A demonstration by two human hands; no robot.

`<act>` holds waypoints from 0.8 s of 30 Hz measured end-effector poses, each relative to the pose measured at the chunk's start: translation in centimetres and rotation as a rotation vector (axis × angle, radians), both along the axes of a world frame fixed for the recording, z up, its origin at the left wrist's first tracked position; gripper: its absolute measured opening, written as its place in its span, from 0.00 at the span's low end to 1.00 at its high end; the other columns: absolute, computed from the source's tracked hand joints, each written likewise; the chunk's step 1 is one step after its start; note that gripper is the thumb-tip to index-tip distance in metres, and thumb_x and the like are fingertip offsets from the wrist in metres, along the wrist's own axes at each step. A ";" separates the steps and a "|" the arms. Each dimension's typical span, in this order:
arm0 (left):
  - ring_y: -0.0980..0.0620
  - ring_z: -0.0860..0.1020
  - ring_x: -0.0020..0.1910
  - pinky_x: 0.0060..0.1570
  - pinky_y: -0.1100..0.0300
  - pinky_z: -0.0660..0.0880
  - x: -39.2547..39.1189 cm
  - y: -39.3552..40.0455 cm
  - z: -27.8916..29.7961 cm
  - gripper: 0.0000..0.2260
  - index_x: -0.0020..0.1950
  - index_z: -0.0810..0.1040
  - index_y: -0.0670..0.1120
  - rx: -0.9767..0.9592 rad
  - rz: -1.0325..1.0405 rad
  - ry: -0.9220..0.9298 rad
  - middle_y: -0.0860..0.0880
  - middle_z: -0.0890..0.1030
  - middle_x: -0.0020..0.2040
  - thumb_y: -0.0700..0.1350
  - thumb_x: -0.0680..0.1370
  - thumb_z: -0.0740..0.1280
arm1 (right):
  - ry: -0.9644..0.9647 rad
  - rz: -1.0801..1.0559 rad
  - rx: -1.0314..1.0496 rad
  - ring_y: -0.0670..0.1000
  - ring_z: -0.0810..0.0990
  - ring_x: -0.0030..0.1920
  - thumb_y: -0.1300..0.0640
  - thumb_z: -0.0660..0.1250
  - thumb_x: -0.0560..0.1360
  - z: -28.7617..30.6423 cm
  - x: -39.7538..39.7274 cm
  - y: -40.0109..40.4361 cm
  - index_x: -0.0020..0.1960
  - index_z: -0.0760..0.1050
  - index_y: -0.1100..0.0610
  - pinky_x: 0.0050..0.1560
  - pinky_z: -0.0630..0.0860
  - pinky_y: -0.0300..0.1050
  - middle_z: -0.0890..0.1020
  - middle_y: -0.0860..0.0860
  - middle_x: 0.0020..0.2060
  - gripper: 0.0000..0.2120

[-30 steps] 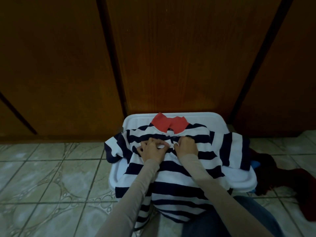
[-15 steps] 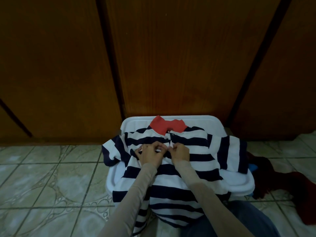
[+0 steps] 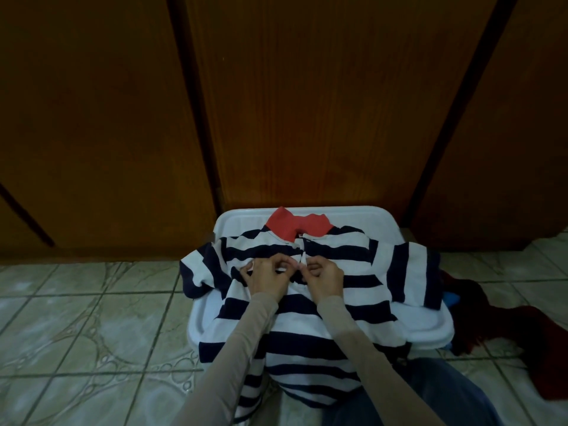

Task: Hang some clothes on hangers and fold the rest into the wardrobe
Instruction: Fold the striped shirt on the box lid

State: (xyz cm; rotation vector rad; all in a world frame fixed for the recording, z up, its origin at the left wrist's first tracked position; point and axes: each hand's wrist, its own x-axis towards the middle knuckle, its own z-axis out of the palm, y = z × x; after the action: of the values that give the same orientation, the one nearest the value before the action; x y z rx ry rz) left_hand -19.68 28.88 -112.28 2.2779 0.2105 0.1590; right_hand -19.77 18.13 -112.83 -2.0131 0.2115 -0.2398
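Observation:
A navy and white striped polo shirt (image 3: pixel 338 305) with a red collar (image 3: pixel 295 226) lies spread face up over a white plastic basket (image 3: pixel 430 327). Its lower part hangs over the basket's near edge. My left hand (image 3: pixel 267 276) and my right hand (image 3: pixel 322 276) sit side by side on the chest, just below the collar. The fingers of both hands are curled and pinch the white placket strip between them. What lies in the basket under the shirt is hidden.
Dark wooden wardrobe doors (image 3: pixel 307 103) stand shut right behind the basket. A dark red garment (image 3: pixel 507 327) lies on the tiled floor (image 3: pixel 76 333) to the right, with a bit of blue cloth (image 3: pixel 451 298) beside it. My jeans-clad leg (image 3: pixel 430 395) is at the bottom.
Both hands stayed on the shirt's placket and shifted slightly apart. The camera view drifted a little; the shirt and basket have not moved.

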 end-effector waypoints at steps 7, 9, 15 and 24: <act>0.63 0.75 0.50 0.57 0.60 0.47 -0.4 -0.1 0.7 0.08 0.35 0.75 0.58 0.010 -0.013 -0.028 0.62 0.77 0.36 0.51 0.74 0.68 | 0.019 0.040 0.151 0.46 0.77 0.30 0.64 0.64 0.76 -0.3 0.2 -0.4 0.44 0.79 0.61 0.38 0.76 0.37 0.77 0.50 0.29 0.06; 0.63 0.75 0.48 0.62 0.57 0.47 -0.4 -0.2 0.7 0.10 0.34 0.74 0.59 -0.012 -0.019 -0.022 0.62 0.76 0.35 0.50 0.74 0.68 | 0.018 0.049 0.126 0.41 0.76 0.25 0.65 0.62 0.77 -0.4 0.2 -0.5 0.45 0.79 0.62 0.35 0.75 0.35 0.77 0.51 0.28 0.07; 0.61 0.75 0.50 0.66 0.52 0.46 -0.2 -0.1 0.4 0.09 0.35 0.73 0.59 -0.007 -0.036 -0.026 0.60 0.78 0.39 0.50 0.75 0.67 | 0.000 0.077 0.106 0.45 0.76 0.28 0.68 0.65 0.75 -0.7 0.4 -0.5 0.47 0.78 0.64 0.34 0.75 0.32 0.76 0.48 0.31 0.04; 0.69 0.71 0.42 0.57 0.62 0.50 -0.1 0.1 0.5 0.07 0.38 0.74 0.57 -0.109 -0.079 -0.001 0.60 0.78 0.38 0.51 0.76 0.66 | -0.014 0.117 0.071 0.49 0.75 0.35 0.62 0.70 0.73 -0.7 0.1 -0.5 0.46 0.78 0.66 0.35 0.71 0.28 0.77 0.50 0.34 0.06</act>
State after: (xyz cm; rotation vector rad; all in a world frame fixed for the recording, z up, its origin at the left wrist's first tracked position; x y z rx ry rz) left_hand -19.81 28.95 -111.76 2.1742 0.1259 0.1046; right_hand -19.63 17.59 -113.53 -1.9449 0.0917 -0.1702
